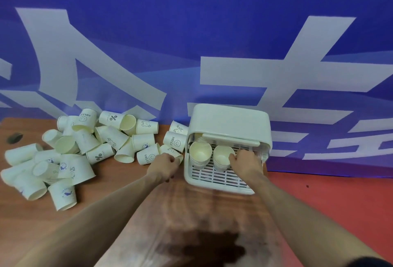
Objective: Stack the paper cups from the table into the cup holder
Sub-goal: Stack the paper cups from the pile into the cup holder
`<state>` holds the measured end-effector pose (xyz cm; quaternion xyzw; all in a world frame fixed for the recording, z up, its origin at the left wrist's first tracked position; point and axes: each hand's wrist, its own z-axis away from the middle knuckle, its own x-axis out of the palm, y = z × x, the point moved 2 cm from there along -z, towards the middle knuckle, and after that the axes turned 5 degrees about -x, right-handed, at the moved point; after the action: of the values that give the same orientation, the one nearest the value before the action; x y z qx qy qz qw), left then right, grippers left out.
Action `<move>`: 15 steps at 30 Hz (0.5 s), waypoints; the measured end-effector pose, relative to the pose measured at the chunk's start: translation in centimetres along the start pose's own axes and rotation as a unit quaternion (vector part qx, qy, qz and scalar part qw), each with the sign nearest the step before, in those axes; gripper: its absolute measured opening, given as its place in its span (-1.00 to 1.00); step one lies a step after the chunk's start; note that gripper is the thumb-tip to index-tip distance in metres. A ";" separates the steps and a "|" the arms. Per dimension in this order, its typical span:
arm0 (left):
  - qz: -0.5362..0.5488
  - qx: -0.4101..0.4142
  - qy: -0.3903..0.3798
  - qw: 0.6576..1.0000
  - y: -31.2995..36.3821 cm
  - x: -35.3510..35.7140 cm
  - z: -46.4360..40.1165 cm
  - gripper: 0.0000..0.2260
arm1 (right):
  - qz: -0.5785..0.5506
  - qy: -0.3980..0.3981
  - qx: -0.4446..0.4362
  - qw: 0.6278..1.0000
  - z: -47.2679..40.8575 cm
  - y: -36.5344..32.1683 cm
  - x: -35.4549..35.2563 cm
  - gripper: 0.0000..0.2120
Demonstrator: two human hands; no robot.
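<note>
From the head view, two short stacks of cups (222, 158) stand in the cup holder (229, 122). The right hand (246, 161) rests its curled fingers on the second stack's rim. The left hand (167, 165) pinches a loose cup (173, 153) just past its fingertips. Most of the job is left (a big pile of cups (85, 147) lies further left on the table (191, 213)). The holder's raised lid hangs low over the stacks.
</note>
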<state>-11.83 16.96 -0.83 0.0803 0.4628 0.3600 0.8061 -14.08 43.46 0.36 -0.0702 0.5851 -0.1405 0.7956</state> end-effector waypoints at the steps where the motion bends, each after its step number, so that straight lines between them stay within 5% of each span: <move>1: -0.008 0.000 0.003 1.000 -0.1 -0.2 0.0 -0.66 | -0.003 0.006 0.004 1.000 0.2 0.0 -0.3 -0.63; 9: -0.110 0.021 0.064 0.992 -2.4 -4.8 -0.5 -0.72 | 0.014 -0.122 -0.076 0.990 3.7 -3.2 0.0 -0.74; 15: -0.204 0.040 0.111 0.972 -4.5 -8.3 -1.0 -0.80 | -0.031 -0.126 -0.142 0.981 4.7 -10.2 0.8 -0.72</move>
<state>-12.97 8.06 2.27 -0.0245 0.5703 0.1754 0.8021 -10.79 33.29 3.88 -0.2175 0.4914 -0.0707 0.8404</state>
